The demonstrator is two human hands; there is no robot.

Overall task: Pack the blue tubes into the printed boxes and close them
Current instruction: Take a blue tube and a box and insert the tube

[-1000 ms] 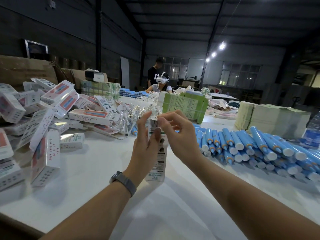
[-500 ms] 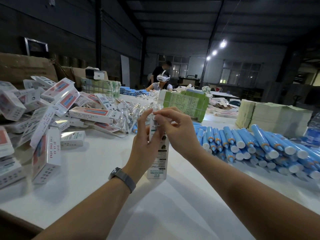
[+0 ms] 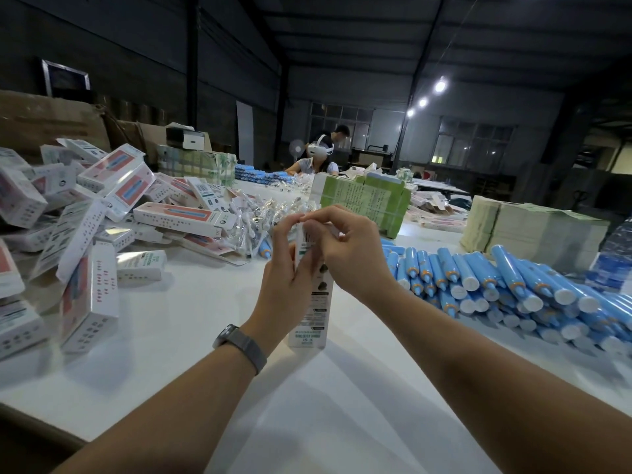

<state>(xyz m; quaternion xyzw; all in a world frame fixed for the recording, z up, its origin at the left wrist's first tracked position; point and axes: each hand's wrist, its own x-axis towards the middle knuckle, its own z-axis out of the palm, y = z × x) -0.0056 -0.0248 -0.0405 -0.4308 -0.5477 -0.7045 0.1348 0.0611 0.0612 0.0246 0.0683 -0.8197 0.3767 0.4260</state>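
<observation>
A white printed box (image 3: pixel 313 316) stands upright on its end on the white table (image 3: pixel 191 323), in the middle of the view. My left hand (image 3: pixel 285 278) grips its upper part from the left. My right hand (image 3: pixel 349 251) curls over the top end, fingertips pinching at the top flap. The box's top is hidden by both hands. A heap of blue tubes (image 3: pixel 506 285) with white caps lies to the right. Closed printed boxes (image 3: pixel 89 241) are piled at the left.
Clear plastic packets (image 3: pixel 253 220) lie behind the box. Green-wrapped bundles (image 3: pixel 369 203) and stacks of flat paper (image 3: pixel 533 230) stand at the back right. A person wearing a white headset (image 3: pixel 318 155) sits at the table's far end; another stands behind.
My right hand has closed down over the top of the box and its fingers now press at the flap. The box stays upright in my left hand.
</observation>
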